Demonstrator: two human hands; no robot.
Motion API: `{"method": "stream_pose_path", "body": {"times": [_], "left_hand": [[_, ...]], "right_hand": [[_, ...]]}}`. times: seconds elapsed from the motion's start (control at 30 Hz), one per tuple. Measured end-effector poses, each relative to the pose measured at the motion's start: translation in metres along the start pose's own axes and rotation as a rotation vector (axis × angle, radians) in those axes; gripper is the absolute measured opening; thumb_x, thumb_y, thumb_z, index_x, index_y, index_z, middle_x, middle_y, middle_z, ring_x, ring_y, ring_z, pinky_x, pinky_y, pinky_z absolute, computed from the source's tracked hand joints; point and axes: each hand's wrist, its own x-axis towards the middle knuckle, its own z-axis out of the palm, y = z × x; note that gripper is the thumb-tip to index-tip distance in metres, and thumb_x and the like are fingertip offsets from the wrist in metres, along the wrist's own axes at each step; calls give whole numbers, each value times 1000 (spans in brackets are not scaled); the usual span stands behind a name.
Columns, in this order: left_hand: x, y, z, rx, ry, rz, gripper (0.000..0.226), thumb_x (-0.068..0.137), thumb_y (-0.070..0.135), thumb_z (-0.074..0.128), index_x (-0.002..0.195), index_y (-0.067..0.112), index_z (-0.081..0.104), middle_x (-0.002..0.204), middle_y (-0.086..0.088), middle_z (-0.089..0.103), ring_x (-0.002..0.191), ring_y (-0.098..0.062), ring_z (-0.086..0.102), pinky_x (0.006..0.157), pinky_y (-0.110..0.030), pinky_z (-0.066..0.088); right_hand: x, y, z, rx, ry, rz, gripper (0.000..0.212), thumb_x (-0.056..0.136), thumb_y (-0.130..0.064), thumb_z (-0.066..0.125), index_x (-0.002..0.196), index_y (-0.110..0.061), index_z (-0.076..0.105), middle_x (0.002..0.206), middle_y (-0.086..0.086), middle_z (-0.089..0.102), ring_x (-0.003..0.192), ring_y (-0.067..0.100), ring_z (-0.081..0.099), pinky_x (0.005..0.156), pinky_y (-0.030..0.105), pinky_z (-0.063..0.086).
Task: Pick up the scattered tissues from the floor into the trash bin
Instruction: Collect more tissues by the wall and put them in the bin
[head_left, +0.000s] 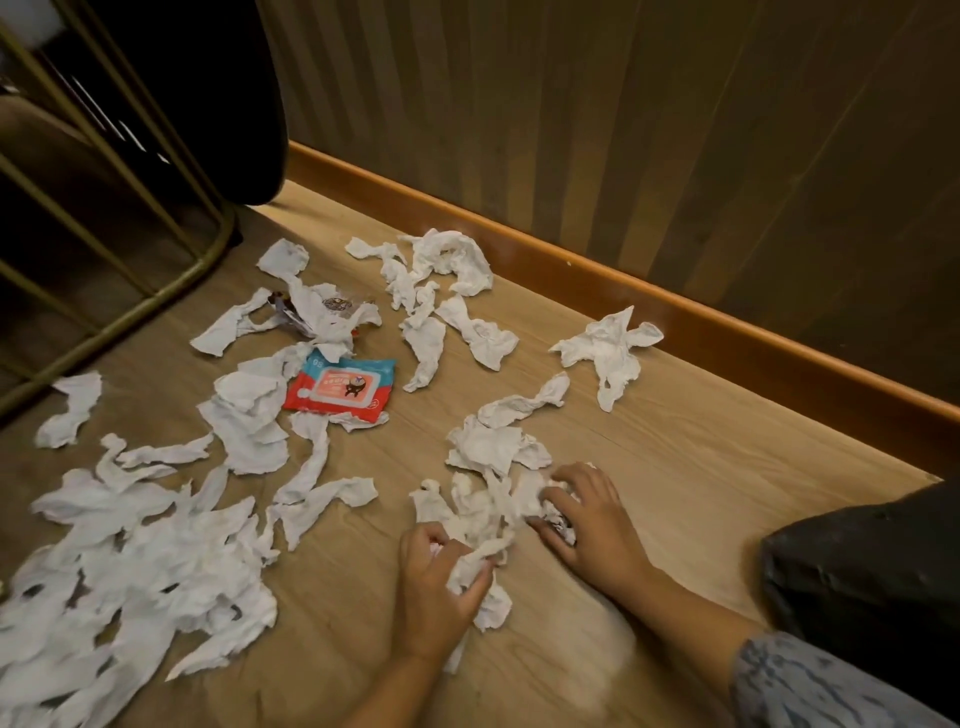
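Note:
Several crumpled white tissues lie scattered over the wooden floor, with a thick heap (135, 577) at the lower left and a looser group (452, 265) near the baseboard. My left hand (434, 587) is closed around a bunch of tissues (475, 569) low in the middle. My right hand (592, 512) presses down on the tissue clump (493, 493) just beyond it, fingers curled into the paper. A black-lined trash bin (862, 566) shows at the right edge, close to my right forearm.
A red and blue wet-wipe packet (343, 387) lies among the tissues, with a small wrapper (291, 309) behind it. A gold metal frame (130, 218) and a dark chair stand at the left. The wooden baseboard (571, 265) and panelled wall bound the far side.

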Motion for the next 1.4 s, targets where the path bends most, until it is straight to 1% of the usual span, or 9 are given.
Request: {"method": "stream_pose_path", "body": {"times": [0.13,0.4,0.53,0.63,0.73,0.8,0.93,1.1,1.4], "left_hand": [[-7,-1,-6,-36,-40,-13,14,70,29,64,69,16,59,124,-7,55,114,-19,47,92,-30,45],[17,7,-30,-134,206,-347,29,65,26,57,92,17,63,83,6,61,75,-18,59,81,-47,48],[44,11,-32,-92,200,-281,33,70,43,69,92,18,71,90,3,55,77,-10,55,68,-36,54],[51,5,-16,-31,16,-298,62,62,55,80,115,26,66,115,0,46,101,-12,48,85,-23,44],[38,-1,-3,52,-74,-144,42,75,49,72,113,29,68,137,-1,46,123,-17,37,98,-30,40],[22,-3,-1,28,-66,-151,27,80,39,61,101,24,70,125,-5,57,121,-20,42,99,-43,45],[-3,-10,-4,28,-45,-279,27,75,38,62,82,12,61,96,-13,63,100,-35,56,85,-52,50],[-4,-2,-15,-34,-35,-260,32,66,8,83,73,14,53,79,-3,55,78,-23,53,68,-39,51],[-3,11,-25,-44,86,-364,45,75,3,74,115,22,66,117,-7,54,110,-17,53,82,-29,49]], "right_hand": [[-8,8,-5,86,-14,-74,16,84,-22,67,82,-12,55,109,8,56,102,28,55,83,40,48],[57,-7,-35,252,122,214,36,83,-7,66,116,-17,58,140,7,45,130,22,40,104,32,37],[106,-24,-20,162,-78,305,54,91,-19,57,141,-35,44,160,3,16,147,29,10,119,50,9],[111,-36,-2,134,-284,341,50,97,-37,44,146,-41,34,163,3,1,148,31,-7,116,57,-8],[90,-43,15,3,-389,219,75,85,-77,24,147,-36,35,162,3,10,148,29,-6,115,57,-14],[72,-43,20,-47,-348,155,85,80,-82,20,142,-29,43,157,7,25,148,32,7,118,54,-6],[37,-20,17,99,-189,79,48,89,-42,46,127,-14,56,134,11,51,130,33,40,109,50,34],[-3,-7,-8,169,-77,54,30,85,-33,63,109,-14,57,116,2,57,111,21,47,94,32,41],[-30,6,-48,180,131,436,48,76,3,63,116,-22,67,104,-7,54,102,16,47,83,25,38]]}}
